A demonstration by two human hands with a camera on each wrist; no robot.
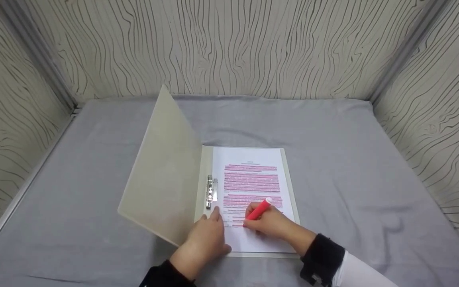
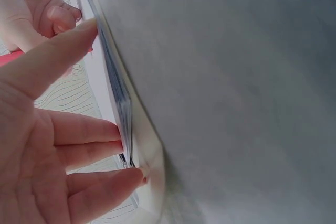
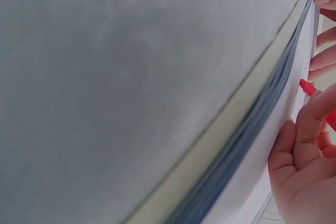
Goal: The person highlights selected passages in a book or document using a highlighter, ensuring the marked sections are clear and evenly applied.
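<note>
My right hand [image 1: 271, 223] grips a red highlighter [image 1: 258, 210], its white end up and its tip down at the lower lines of a printed sheet [image 1: 253, 239]. Pink marking covers most of the text above. The sheet tops a paper stack [image 2: 116, 82] in an open beige binder [image 1: 292, 199] with a metal clip [image 1: 209, 193] along its spine. My left hand [image 1: 205, 239] rests at the lower left of the pages with straight fingers, thumb at the bottom edge. In the right wrist view, the red tip [image 3: 304, 85] points toward the page.
The binder's front cover [image 1: 161, 171] stands tilted up at the left, close beside my left hand. A grey cloth [image 1: 353, 179] with some creases covers the table. Patterned panels [image 1: 229, 48] rise behind and at both sides, with metal posts [image 1: 408, 48] at the corners.
</note>
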